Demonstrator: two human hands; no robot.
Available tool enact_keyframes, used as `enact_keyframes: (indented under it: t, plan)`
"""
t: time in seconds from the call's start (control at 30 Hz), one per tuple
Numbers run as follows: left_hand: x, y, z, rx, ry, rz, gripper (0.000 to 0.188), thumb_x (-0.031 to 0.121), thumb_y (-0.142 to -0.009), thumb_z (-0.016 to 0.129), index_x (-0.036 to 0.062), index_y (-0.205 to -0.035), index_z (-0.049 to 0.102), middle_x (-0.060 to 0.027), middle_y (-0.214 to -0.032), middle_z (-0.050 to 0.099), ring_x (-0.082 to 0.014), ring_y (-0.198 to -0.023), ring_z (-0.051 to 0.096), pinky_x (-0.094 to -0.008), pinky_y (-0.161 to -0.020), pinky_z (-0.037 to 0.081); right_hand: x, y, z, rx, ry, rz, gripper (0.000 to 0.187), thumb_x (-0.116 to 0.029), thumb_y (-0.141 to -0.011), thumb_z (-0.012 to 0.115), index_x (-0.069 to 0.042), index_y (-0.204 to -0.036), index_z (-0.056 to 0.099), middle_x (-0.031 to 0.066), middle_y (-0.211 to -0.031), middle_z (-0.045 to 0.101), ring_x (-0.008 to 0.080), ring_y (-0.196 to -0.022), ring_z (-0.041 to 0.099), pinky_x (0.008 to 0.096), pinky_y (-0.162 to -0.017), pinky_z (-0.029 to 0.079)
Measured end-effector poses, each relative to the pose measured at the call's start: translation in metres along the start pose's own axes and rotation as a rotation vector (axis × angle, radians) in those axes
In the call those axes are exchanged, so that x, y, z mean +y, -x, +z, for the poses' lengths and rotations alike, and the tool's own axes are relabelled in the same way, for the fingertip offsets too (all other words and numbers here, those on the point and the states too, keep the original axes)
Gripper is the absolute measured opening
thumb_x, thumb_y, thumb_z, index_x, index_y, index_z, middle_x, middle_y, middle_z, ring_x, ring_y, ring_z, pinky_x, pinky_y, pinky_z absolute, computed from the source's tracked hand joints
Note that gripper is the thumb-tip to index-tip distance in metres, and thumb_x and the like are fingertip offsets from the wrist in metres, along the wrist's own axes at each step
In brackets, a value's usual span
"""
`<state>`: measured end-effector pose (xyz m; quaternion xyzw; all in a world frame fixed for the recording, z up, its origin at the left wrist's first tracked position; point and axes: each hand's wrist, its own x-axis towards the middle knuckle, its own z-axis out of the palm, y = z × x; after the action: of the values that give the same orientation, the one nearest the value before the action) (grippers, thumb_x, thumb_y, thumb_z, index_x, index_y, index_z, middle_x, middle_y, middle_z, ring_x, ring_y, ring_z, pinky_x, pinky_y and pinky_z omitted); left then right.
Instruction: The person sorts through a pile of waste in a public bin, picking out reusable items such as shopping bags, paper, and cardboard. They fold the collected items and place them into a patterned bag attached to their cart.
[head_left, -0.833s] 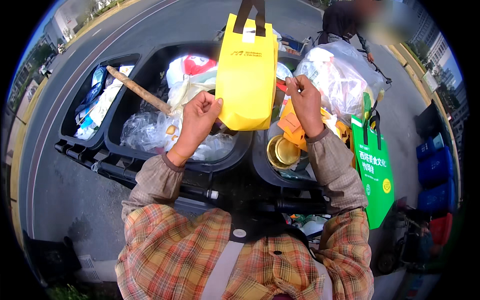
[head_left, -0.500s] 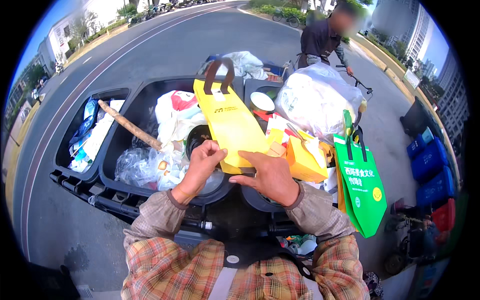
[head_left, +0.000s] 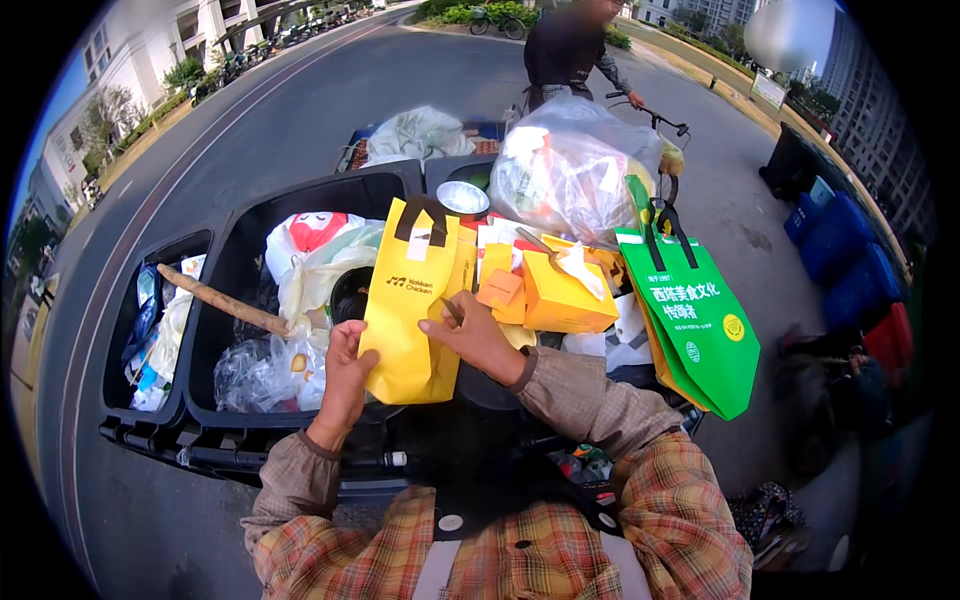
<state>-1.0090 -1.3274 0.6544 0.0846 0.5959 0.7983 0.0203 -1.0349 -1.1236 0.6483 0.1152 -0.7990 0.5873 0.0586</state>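
Observation:
I hold a flat yellow tote bag (head_left: pixel 408 310) with dark handles over a black waste bin (head_left: pixel 240 250). My left hand (head_left: pixel 345 375) grips the bag's lower left edge. My right hand (head_left: pixel 478 338) rests on its right side, fingers pinching the fabric. The bag lies tilted, handles pointing away from me. Behind it the bin holds white and clear plastic bags and a wooden stick (head_left: pixel 225 300).
A second bin (head_left: pixel 125 330) at left holds mixed rubbish. To the right are yellow boxes (head_left: pixel 565 295), a large clear bag of waste (head_left: pixel 575 170) and a green tote (head_left: pixel 695 320). A person with a bicycle (head_left: pixel 570 50) stands beyond. Blue bins (head_left: pixel 845 260) line the right.
The yellow bag has come down from hanging upright to lying flat in front of me, and both hands have moved lower and closer to my body.

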Motion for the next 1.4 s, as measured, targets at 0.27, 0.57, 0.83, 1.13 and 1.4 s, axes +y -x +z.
enact_keyframes:
  t: [0.27,0.57,0.83,1.13,1.4]
  plan:
    - [0.017,0.01,-0.006,0.0,0.083,-0.425,0.036,-0.001,-0.08,0.058,-0.0047,-0.114,0.047,-0.0127,-0.105,0.059,-0.0196,-0.094,0.06,-0.0291,-0.085,0.047,-0.026,0.026,0.003,-0.166,0.143,0.202,0.051,-0.029,-0.072,0.071,0.007,-0.098,0.047,0.012,-0.082,0.058,0.0161,-0.076,0.059,0.0278,-0.064,0.047]
    - [0.041,0.004,-0.015,-0.16,-0.444,-0.479,0.053,0.013,-0.083,0.062,-0.0041,-0.125,0.036,-0.0123,-0.112,0.057,-0.0177,-0.1,0.058,-0.0279,-0.085,0.048,-0.023,0.047,0.022,-0.109,0.133,0.004,0.017,-0.011,-0.076,0.058,0.002,-0.084,0.051,0.018,-0.069,0.056,0.0333,-0.065,0.057,0.0387,-0.058,0.043]
    - [0.011,0.002,-0.006,-0.111,-0.186,-0.514,0.04,0.02,-0.087,0.058,-0.0032,-0.119,0.048,-0.0114,-0.109,0.059,-0.0165,-0.097,0.06,-0.0276,-0.083,0.049,0.002,0.028,0.011,-0.098,-0.295,0.343,0.033,-0.021,-0.075,0.067,0.003,-0.088,0.049,0.0101,-0.084,0.059,0.0149,-0.074,0.059,0.0259,-0.067,0.047]
    - [0.023,0.019,-0.002,-0.109,-0.003,-0.322,0.049,0.015,-0.085,0.06,0.0026,-0.127,0.039,-0.0126,-0.12,0.053,-0.0213,-0.11,0.053,-0.0317,-0.091,0.045,-0.043,0.019,0.0,-0.199,-0.587,0.368,0.02,-0.009,-0.076,0.066,-0.001,-0.067,0.05,0.0036,-0.062,0.054,0.0152,-0.055,0.047,0.0301,-0.052,0.039]
    - [0.04,0.006,-0.01,0.073,0.127,-0.138,0.035,0.019,-0.088,0.055,0.0015,-0.117,0.05,-0.011,-0.109,0.06,-0.018,-0.092,0.062,-0.0273,-0.079,0.052,-0.045,0.024,0.02,-0.039,-0.111,0.027,0.03,-0.017,-0.073,0.068,0.0,-0.093,0.053,0.0118,-0.078,0.058,0.0189,-0.065,0.054,0.0318,-0.06,0.042]
